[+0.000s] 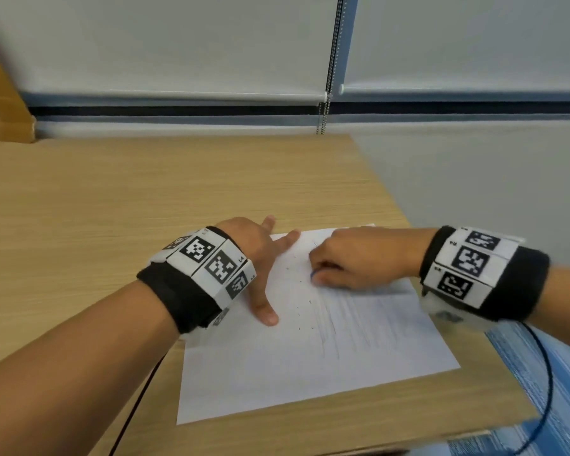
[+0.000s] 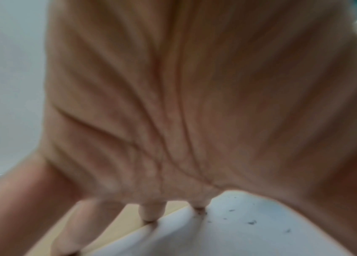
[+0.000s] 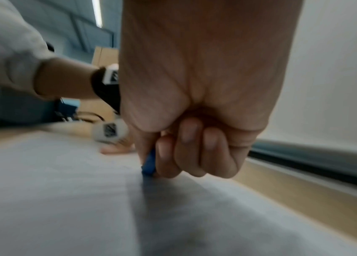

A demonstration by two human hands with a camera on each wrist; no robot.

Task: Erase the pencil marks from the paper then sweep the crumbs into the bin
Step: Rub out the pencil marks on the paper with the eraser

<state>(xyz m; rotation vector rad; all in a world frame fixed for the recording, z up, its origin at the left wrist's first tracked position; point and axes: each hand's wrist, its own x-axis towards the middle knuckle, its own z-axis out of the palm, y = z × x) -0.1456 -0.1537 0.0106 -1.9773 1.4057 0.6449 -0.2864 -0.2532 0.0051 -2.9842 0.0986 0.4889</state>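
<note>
In the head view, the paper is pinned to the desk by the spread, straight fingers of the left hand, while a blue eraser is pinched in the curled right hand. The sheet is judged thin and easily creased, so it is best held flat near the rubbed spot. No bin is seen.

In the left wrist view, dark crumbs are scattered on the sheet.

In the right wrist view, the eraser tip is pressed to the paper; a blind-covered window lies behind the wood-grain desk.
</note>
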